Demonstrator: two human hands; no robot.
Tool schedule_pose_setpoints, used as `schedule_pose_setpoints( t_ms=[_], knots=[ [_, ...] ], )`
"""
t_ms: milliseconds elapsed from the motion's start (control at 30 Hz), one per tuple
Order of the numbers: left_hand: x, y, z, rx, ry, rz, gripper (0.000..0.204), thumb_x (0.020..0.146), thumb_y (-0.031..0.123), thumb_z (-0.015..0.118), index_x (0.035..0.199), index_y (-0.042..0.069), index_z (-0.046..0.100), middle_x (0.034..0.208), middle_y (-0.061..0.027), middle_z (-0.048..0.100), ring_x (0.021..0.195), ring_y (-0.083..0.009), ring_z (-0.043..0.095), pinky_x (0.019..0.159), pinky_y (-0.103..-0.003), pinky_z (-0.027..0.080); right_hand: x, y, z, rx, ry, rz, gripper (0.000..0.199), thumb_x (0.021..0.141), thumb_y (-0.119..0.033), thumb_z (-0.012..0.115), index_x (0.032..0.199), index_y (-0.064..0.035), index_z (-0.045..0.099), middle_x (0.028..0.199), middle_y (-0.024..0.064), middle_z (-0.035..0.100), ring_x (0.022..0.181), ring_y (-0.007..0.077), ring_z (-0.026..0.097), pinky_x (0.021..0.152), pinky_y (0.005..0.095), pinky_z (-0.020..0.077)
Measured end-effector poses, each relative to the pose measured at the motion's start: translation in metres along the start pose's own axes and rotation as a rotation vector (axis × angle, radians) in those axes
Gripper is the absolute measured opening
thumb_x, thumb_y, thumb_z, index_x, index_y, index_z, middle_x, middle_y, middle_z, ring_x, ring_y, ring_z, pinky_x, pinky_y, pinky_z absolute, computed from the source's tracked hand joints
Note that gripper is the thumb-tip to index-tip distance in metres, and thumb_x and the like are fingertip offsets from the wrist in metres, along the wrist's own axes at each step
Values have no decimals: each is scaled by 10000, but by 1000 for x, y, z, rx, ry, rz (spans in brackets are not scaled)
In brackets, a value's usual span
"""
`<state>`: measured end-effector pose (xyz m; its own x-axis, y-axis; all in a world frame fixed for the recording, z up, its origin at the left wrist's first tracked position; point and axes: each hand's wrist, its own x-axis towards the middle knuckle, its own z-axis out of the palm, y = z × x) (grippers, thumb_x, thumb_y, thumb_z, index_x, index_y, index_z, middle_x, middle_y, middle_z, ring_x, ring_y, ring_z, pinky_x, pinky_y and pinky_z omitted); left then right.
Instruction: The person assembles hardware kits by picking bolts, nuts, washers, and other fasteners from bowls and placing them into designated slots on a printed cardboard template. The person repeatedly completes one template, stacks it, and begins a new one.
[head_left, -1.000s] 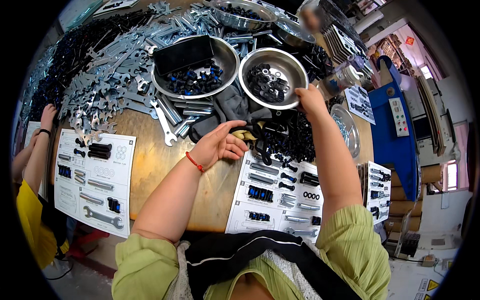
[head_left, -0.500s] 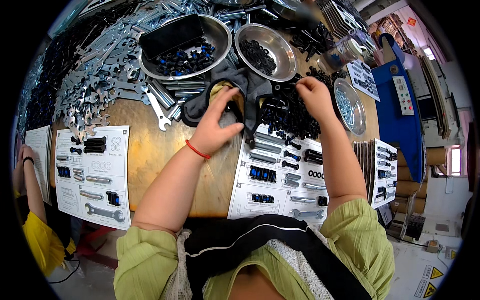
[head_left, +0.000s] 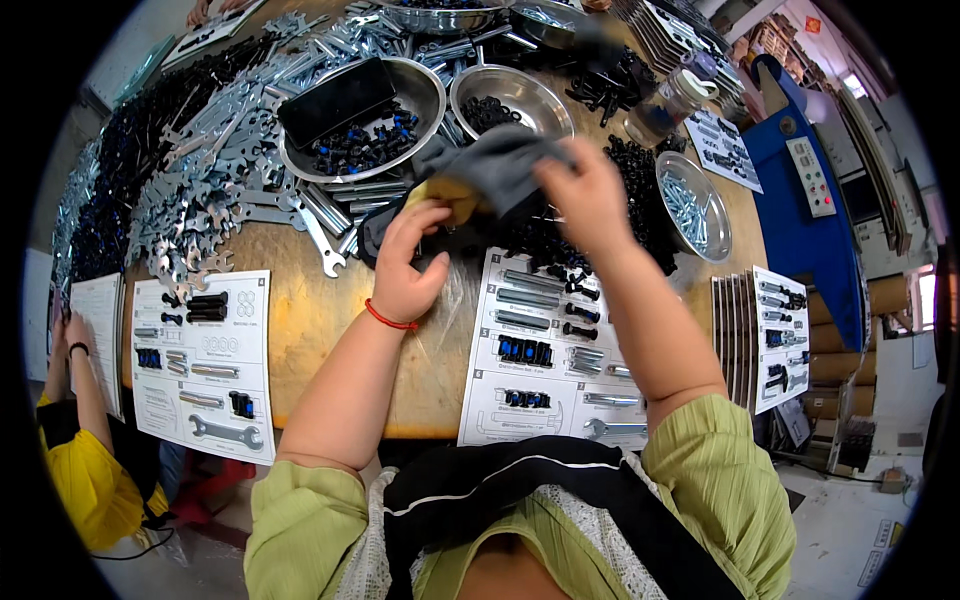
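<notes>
My right hand (head_left: 588,195), slightly blurred, pinches a grey cloth (head_left: 505,170) and holds part of it raised. The cloth has dark edging and a yellow lining that shows at its left. My left hand (head_left: 412,265), with a red cord on the wrist, is at the yellow lining; its fingers curve and its thumb stands apart from them. Below the cloth lie black bolts (head_left: 545,245), partly covered. Just beyond it, a steel bowl (head_left: 555,105) contains black rings. Left of that stands a larger bowl (head_left: 435,95) with black-and-blue bolts and a dark flat slab.
Wrenches (head_left: 200,225) and metal tubes are heaped at the left. Printed part sheets (head_left: 205,360) lie along the near edge, with loose parts shown on them. A bowl of silver screws (head_left: 692,215) and a clear jar (head_left: 660,110) stand at the right. Another person's hand (head_left: 75,335) is far left.
My right hand has moved left from the black bolts and lifted the grey cloth by its right side. My left hand stays at the lining, fingers more curled. The view has shifted slightly.
</notes>
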<state>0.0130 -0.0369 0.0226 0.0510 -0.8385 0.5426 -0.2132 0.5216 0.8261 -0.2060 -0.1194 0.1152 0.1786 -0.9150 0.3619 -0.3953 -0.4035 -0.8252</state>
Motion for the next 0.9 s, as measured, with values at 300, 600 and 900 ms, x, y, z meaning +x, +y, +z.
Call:
schedule_pose_setpoints(
  t_ms=[300, 600, 900],
  knots=[
    [-3, -5, 2, -78, 22, -141, 418, 760, -46, 571, 1161, 62, 623, 1093, -67, 632, 919, -146, 631, 682, -241, 488, 116, -1, -149, 757, 616, -154, 150, 959, -40, 534, 1108, -49, 516, 999, 103, 637, 847, 243, 662, 591, 289, 520],
    [4, -18, 13, -148, 35, -218, 352, 792, -34, 569, 1122, 53, 656, 1026, -48, 652, 864, -104, 619, 644, -202, 467, 167, 86, -209, -8, 96, 317, 413, 896, -132, 659, 1255, 15, 519, 1003, 139, 670, 782, 227, 676, 706, 334, 579],
    [-1, -33, 9, -119, 27, -277, 308, 805, -14, 562, 1084, 42, 680, 943, -39, 674, 822, -85, 612, 642, -202, 466, -20, 36, -26, -1006, -564, 202, 294, 795, -324, 727, 1018, -134, 713, 992, 108, 707, 975, 306, 664, 826, 411, 540]
  ],
)
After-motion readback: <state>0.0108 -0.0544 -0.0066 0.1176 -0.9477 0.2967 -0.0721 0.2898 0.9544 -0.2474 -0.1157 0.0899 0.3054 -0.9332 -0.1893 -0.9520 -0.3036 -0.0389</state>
